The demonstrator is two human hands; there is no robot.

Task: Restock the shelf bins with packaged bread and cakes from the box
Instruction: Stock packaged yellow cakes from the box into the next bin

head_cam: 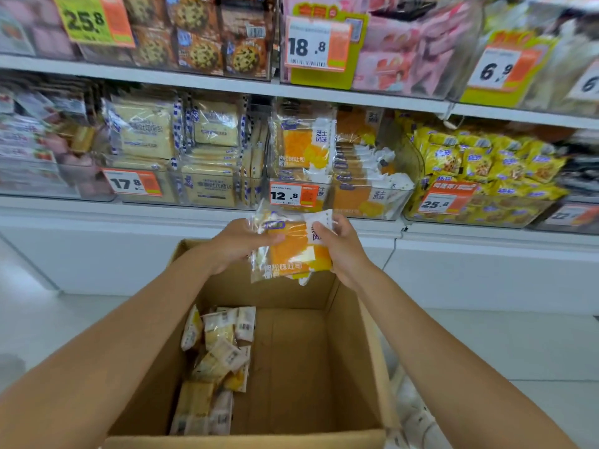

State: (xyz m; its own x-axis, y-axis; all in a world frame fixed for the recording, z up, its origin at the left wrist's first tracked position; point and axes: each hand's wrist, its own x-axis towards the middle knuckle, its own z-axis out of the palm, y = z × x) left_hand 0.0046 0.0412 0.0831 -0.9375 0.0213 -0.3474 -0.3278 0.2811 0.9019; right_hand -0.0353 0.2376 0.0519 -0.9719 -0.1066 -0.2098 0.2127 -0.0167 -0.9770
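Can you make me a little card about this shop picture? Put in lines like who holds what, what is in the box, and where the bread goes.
Held: orange bread packets, up above the box
Left: the left hand grips their left side
Right: the right hand grips their right side, thumb on the front
Box: brown cardboard box, open at the top
Inside: spare packets piled on the left side of the box
Goes where: likely the clear bin straight ahead, which has the same orange packets
Price: the price tag on the bin says 12.8
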